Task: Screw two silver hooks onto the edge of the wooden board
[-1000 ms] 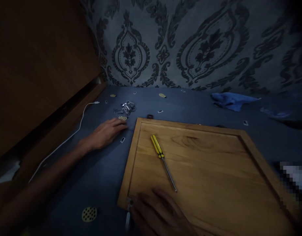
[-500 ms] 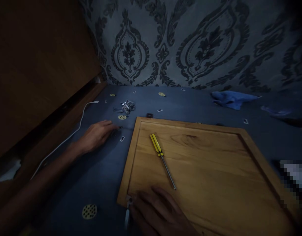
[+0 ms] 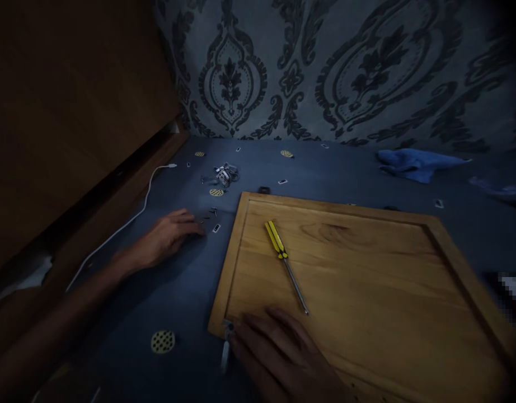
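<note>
My left hand (image 3: 172,238) hovers low over the blue cloth with its fingers bent and drawn together, close to several small screws (image 3: 213,212). Whatever may be between its fingertips is hidden. A framed wooden panel (image 3: 359,280) lies flat on the cloth. At its near left corner sits a metal cabinet hinge (image 3: 226,341), held against the panel by the fingers of my right hand (image 3: 283,355). Up the panel from that hand rests a screwdriver (image 3: 286,263) with a yellow and black handle, its tip pointing toward me.
Beyond the screws is a small pile of metal hardware (image 3: 225,174). A white cable (image 3: 136,215) runs along the wooden furniture (image 3: 73,112) on the left. A blue cloth piece (image 3: 421,164) lies at the back right, before a patterned wall hanging (image 3: 291,73).
My left hand has drawn back slightly from the screws, which now show more plainly. My right hand stays at the hinge. The whole view has shifted a little.
</note>
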Demonstrator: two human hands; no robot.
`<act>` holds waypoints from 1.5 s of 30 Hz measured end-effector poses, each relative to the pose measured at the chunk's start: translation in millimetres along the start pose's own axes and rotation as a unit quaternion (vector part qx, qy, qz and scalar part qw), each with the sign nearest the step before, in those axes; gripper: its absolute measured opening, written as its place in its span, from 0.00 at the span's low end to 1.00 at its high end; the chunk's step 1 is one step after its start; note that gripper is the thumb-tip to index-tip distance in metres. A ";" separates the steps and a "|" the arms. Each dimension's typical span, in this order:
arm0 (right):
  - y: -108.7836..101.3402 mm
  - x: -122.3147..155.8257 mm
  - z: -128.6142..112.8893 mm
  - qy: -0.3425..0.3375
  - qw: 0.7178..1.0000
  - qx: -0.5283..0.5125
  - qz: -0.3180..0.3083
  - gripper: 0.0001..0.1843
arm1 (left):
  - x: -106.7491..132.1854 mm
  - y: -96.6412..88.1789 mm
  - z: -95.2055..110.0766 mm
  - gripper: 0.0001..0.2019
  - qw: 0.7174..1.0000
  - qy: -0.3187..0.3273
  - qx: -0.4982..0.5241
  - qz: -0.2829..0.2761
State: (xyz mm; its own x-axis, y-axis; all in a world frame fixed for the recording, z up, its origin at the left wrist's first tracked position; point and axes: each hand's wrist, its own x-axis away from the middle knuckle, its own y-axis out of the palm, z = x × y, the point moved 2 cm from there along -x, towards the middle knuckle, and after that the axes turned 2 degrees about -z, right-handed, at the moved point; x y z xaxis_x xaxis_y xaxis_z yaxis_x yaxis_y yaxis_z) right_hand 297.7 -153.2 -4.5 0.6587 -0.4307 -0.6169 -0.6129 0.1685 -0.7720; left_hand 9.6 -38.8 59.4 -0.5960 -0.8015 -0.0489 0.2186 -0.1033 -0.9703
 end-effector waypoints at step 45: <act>20.4 13.4 8.2 -0.052 0.997 0.057 0.031 0.14 | -12.4 6.9 -35.3 0.13 0.983 -0.109 -0.022 0.149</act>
State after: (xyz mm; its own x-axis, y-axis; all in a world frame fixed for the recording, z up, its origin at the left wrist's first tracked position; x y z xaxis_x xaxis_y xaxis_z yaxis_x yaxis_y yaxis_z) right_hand 297.6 -148.2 -29.8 0.6666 -0.3237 -0.6715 -0.6035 0.2944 -0.7410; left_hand -8.8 -8.8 45.0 -0.3303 -0.8999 -0.2847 0.3216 0.1763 -0.9303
